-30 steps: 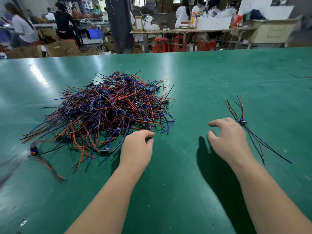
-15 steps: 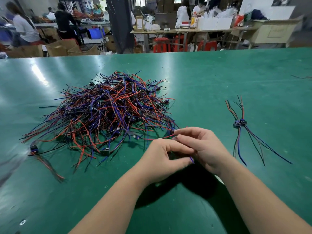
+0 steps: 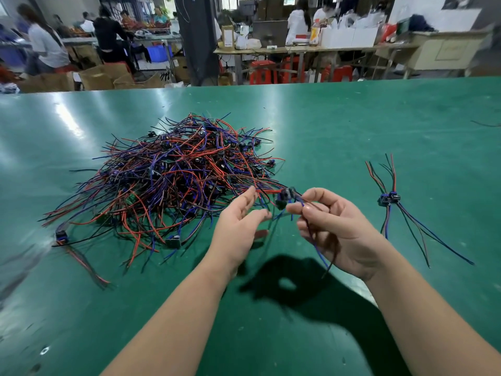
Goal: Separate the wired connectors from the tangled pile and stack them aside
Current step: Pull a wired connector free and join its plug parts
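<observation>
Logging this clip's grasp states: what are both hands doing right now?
Left hand: open, fingers straight, gripping nothing.
Right hand: pinching the wires of a wired connector.

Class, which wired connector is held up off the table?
The wired connector pinched in the right hand; the set-aside pair and the stray one left of the pile lie flat.

left hand (image 3: 238,229): bare | right hand (image 3: 341,234): bare | forearms (image 3: 173,321): bare to frame edge
</observation>
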